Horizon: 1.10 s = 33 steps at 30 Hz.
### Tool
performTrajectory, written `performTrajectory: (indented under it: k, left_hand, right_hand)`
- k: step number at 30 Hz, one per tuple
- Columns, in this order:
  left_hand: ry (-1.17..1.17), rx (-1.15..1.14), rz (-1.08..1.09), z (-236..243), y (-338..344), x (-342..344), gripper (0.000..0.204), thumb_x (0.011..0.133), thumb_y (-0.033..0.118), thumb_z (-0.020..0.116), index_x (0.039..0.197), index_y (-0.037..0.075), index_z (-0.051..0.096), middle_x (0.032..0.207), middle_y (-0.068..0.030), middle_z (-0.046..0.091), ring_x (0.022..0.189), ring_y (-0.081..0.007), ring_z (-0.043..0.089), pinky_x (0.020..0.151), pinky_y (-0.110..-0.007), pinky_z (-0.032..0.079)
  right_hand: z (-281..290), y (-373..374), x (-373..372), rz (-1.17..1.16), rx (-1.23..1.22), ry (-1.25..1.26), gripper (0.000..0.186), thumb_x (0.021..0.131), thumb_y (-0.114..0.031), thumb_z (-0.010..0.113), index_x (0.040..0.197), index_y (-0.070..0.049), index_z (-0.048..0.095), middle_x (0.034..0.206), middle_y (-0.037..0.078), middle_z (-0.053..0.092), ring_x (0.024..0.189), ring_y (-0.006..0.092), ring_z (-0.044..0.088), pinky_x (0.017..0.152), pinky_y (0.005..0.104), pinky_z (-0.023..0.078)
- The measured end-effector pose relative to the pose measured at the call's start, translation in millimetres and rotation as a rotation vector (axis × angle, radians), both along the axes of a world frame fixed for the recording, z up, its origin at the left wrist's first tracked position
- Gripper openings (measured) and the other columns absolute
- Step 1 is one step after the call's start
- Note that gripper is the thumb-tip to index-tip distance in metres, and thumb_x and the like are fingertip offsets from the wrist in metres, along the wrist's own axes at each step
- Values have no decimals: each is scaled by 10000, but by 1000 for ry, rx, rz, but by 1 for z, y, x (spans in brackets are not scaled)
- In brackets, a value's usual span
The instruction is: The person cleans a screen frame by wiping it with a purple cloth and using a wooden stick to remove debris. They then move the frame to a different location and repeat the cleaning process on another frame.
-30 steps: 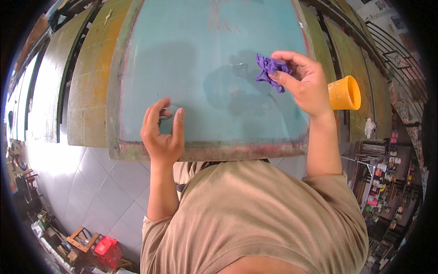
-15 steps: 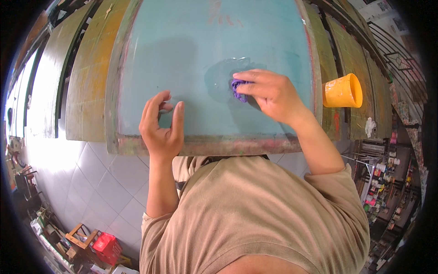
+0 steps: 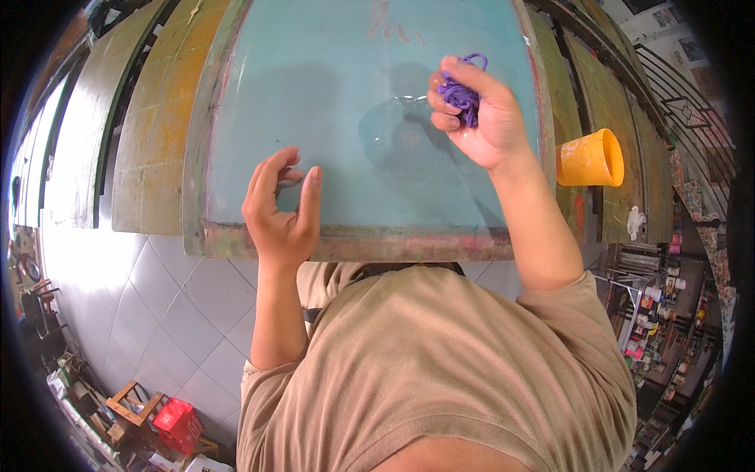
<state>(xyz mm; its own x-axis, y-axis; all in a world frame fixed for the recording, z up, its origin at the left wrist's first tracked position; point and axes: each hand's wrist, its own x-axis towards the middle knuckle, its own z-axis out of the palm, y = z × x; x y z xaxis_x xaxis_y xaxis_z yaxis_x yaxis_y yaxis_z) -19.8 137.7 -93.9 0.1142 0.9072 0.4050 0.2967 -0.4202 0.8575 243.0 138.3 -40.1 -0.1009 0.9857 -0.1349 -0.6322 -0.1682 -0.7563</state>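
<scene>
A crumpled purple cloth (image 3: 462,101) is bunched in my right hand (image 3: 487,118), which is raised over the right part of a framed blue-green screen (image 3: 314,102). My fingers wrap round the cloth, and a loop of it sticks out at the top. Below and left of that hand a dark wet patch (image 3: 393,141) shines on the screen. My left hand (image 3: 279,204) hovers at the near left edge of the screen with fingers loosely curved and apart, nothing in them. At the far side the screen carries a pale marked design (image 3: 389,23).
A yellow plastic cup (image 3: 591,159) lies or leans on the boards right of the frame. Stained boards (image 3: 157,118) flank the screen on the left. Behind on the tiled floor (image 3: 189,315) are a wooden stool (image 3: 134,405) and a red container (image 3: 179,425).
My right hand has lifted off the wet patch, moving up and to the right and turning, with the purple cloth now gathered in its grip. My left hand has hardly moved.
</scene>
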Motion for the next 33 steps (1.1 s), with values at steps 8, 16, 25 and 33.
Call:
performTrajectory:
  k: [8, 16, 25, 33]
  left_hand:
    - [9, -18, 7, 1, -1, -1, 246, 786, 71, 685, 997, -32, 613, 918, -140, 635, 744, -179, 608, 714, -290, 485]
    - [32, -7, 4, 3, -1, 1, 252, 797, 93, 680, 1003, -34, 610, 923, -138, 637, 754, -182, 611, 727, -292, 487]
    - [5, -48, 3, 2, -2, 0, 250, 796, 92, 680, 1005, -26, 612, 929, -135, 637, 752, -177, 614, 730, -295, 485]
    - [31, -25, 10, 2, -2, -2, 239, 797, 73, 668, 1006, -27, 613, 932, -132, 636, 739, -176, 616, 730, -293, 485]
  right_hand:
    - [38, 0, -41, -81, 29, -354, 165, 836, -68, 648, 952, -53, 533, 769, 42, 573, 614, 122, 534, 506, 243, 421]
    - [19, 13, -35, 0, 235, -373, 483, 924, -404, 534, 570, -94, 423, 592, -2, 392, 479, 107, 332, 419, 243, 240]
    - [33, 13, -58, -3, 211, -439, 573, 947, -410, 488, 504, -124, 263, 505, -24, 244, 460, 98, 184, 420, 264, 152]
    - [44, 20, -63, 62, 187, -432, 544, 943, -424, 498, 543, -111, 303, 561, -11, 272, 475, 102, 234, 426, 244, 194]
